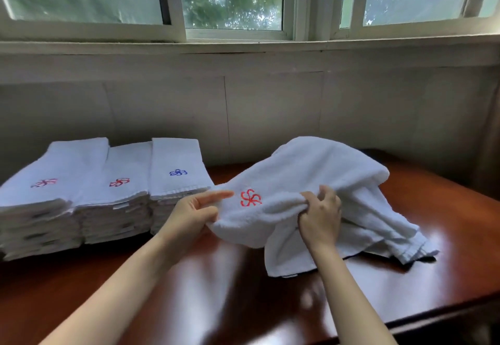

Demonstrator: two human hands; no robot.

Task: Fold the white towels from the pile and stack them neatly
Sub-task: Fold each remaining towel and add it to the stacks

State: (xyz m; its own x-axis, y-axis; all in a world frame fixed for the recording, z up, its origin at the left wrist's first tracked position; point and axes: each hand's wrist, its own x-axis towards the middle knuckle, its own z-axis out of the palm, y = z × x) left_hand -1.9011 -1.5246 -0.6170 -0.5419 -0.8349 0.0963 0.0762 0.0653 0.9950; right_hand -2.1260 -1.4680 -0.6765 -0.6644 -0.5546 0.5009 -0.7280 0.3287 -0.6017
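Draping rightward from both hands' grip, white towel [319, 171] touches table [243, 277].

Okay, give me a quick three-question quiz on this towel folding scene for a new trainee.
1. True or false: both hands grip the loose towel.
2. How many folded stacks stand on the table?
3. The flower mark on the stack nearest the loose towel is: A red, B blue, C green.

Key
1. True: the left hand pinches its near edge, and the right hand bunches the cloth.
2. Three, side by side at the left.
3. B, blue; the other two are red.
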